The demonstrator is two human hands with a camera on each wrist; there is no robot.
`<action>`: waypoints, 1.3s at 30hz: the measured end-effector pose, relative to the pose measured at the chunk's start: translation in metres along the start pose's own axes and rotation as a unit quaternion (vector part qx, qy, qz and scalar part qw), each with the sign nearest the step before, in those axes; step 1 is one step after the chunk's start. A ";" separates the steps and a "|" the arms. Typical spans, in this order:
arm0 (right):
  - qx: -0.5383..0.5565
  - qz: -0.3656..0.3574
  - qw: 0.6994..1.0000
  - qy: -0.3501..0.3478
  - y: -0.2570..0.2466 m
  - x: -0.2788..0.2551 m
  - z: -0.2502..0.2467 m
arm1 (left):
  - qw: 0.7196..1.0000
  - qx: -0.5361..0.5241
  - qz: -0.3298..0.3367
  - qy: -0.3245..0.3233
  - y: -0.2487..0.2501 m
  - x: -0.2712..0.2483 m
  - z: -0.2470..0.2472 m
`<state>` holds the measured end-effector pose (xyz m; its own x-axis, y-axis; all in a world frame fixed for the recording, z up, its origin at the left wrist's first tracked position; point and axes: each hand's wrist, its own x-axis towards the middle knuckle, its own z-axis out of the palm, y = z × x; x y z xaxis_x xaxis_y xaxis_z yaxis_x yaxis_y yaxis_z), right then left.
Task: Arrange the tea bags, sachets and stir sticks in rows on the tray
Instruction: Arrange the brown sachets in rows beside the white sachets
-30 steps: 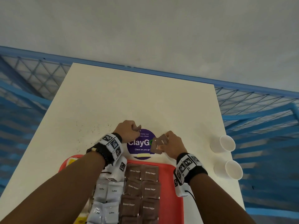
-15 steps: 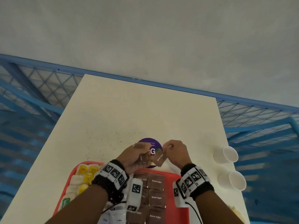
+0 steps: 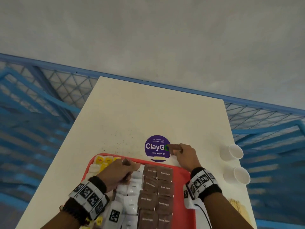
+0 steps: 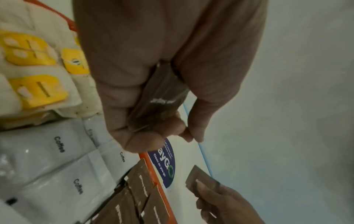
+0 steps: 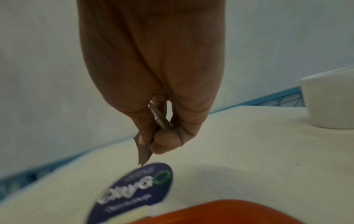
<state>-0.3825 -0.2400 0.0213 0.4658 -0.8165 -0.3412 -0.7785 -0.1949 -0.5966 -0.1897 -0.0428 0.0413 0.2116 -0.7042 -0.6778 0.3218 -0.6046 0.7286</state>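
Holding one brown sachet (image 4: 157, 97) curled in its fingers, left hand (image 3: 118, 172) sits over the red tray (image 3: 182, 172), above the coffee packets (image 3: 132, 192). Right hand (image 3: 185, 157) pinches another brown packet (image 3: 175, 147) past the tray's far edge, by the purple sticker (image 3: 156, 147). Brown sugar rows (image 3: 156, 192) lie between the wrists.

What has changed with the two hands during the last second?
The left hand, gripping a brown sachet, came back from the purple round sticker to over the red plastic tray. The right hand stayed by the sticker, pinching its own brown sachet. The two white paper cups did not move.
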 end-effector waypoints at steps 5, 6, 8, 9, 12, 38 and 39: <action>0.228 -0.032 0.972 -0.050 -0.013 -0.109 0.008 | 0.991 0.114 0.056 -0.053 -0.017 -0.034 0.025; 0.272 -0.025 0.959 -0.079 -0.013 -0.129 0.015 | 0.985 0.147 0.062 -0.068 -0.025 -0.042 0.032; 0.292 0.033 0.948 -0.121 -0.008 -0.162 0.032 | 0.970 0.213 0.086 -0.085 -0.041 -0.054 0.043; 0.284 0.049 0.949 -0.125 -0.005 -0.173 0.038 | 0.962 0.239 0.100 -0.088 -0.047 -0.059 0.046; 0.293 0.092 0.945 -0.115 -0.002 -0.195 0.052 | 0.943 0.293 0.131 -0.089 -0.059 -0.072 0.045; 0.366 -0.048 0.929 0.003 -0.071 -0.229 0.033 | 0.965 0.135 0.207 -0.084 -0.037 -0.133 0.012; 0.364 -0.046 0.930 0.007 -0.070 -0.228 0.031 | 0.967 0.115 0.216 -0.069 -0.034 -0.132 0.015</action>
<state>-0.4208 -0.0231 0.1184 0.5066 -0.8225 -0.2588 -0.2426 0.1520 -0.9581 -0.2428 0.0655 0.1074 0.1505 -0.9427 -0.2979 0.0129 -0.2994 0.9540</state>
